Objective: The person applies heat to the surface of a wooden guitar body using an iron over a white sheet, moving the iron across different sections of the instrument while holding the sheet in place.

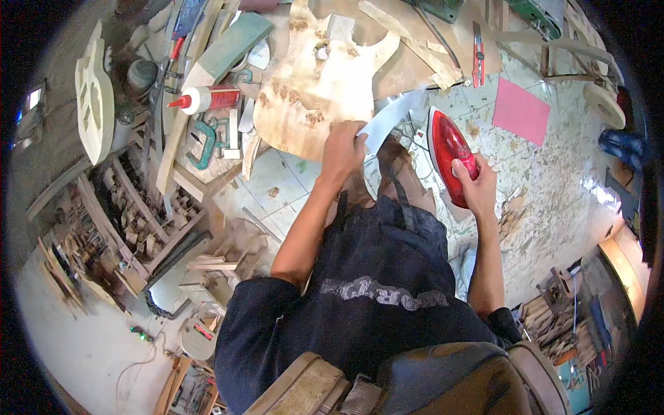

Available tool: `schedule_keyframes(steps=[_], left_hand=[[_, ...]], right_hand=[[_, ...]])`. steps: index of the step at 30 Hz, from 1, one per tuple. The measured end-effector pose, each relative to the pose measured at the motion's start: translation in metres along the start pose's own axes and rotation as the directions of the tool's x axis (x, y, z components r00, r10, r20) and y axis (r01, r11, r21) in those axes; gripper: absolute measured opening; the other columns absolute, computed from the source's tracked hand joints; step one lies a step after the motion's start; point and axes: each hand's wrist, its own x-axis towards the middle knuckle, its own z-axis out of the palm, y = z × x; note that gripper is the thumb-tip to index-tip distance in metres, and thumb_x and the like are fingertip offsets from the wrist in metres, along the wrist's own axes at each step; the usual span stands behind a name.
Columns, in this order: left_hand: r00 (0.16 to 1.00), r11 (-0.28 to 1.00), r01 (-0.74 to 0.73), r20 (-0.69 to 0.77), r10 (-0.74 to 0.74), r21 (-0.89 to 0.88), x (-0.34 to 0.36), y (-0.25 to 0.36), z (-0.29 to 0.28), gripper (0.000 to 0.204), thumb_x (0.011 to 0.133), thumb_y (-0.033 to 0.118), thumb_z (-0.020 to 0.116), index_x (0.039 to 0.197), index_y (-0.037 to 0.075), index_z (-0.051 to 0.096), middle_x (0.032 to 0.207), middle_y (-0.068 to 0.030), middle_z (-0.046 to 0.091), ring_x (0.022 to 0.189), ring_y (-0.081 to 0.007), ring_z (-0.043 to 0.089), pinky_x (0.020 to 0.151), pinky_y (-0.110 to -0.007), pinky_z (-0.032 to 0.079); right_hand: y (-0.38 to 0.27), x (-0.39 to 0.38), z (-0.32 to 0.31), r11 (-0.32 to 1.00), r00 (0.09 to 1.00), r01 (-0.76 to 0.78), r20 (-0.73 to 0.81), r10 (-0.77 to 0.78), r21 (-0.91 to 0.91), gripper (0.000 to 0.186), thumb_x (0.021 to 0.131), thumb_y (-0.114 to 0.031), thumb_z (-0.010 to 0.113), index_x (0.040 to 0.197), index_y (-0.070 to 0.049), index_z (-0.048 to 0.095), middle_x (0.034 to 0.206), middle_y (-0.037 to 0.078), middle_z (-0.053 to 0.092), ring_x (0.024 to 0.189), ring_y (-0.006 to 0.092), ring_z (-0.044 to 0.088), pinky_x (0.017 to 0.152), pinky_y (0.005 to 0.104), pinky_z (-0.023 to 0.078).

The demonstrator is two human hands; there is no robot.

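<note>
My right hand (480, 184) grips a red clothes iron (445, 146) by its handle, tipped up on its side with the pale soleplate edge facing left. My left hand (343, 148) pinches a thin white sheet (394, 120), which sticks out to the right; whether it is paper or cloth I cannot tell. That same hand is at the near edge of a pale wooden guitar body (304, 97) with brown burl figure. The iron is apart from both the sheet and the guitar body.
Left of the guitar body lie a red-and-white glue bottle (207, 100), green clamps (202, 142) and a sanding block (235, 48). A red utility knife (478, 55) sits at the far right of the bench. Pink paper (521, 111) lies on the stained tiles.
</note>
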Motion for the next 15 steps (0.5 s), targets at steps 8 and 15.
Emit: schedule_keyframes(steps=[8, 15], left_hand=[[0.895, 0.828, -0.441, 0.24, 0.376, 0.346, 0.047, -0.032, 0.001, 0.017, 0.095, 0.015, 0.056, 0.092, -0.002, 0.059, 0.152, -0.0286, 0.043, 0.145, -0.0425, 0.036, 0.12, -0.057, 0.026], [0.868, 0.734, -0.497, 0.263, 0.422, 0.463, 0.074, -0.032, 0.015, 0.022, 0.095, 0.014, 0.048, 0.094, -0.006, 0.058, 0.151, -0.0341, 0.041, 0.146, -0.0431, 0.034, 0.121, -0.057, 0.024]], right_hand=[[0.009, -0.009, 0.001, 0.997, 0.998, -0.054, 0.037, 0.057, -0.057, 0.039, 0.09, -0.042, 0.075, 0.097, -0.003, 0.069, 0.069, 0.01, 0.066, 0.059, 0.0175, 0.059, 0.061, 0.0354, 0.048], [0.01, -0.023, 0.001, 0.995, 0.995, -0.103, -0.011, 0.103, -0.008, 0.037, 0.091, -0.037, 0.075, 0.096, -0.001, 0.069, 0.067, 0.007, 0.064, 0.059, 0.0139, 0.056, 0.06, 0.0329, 0.047]])
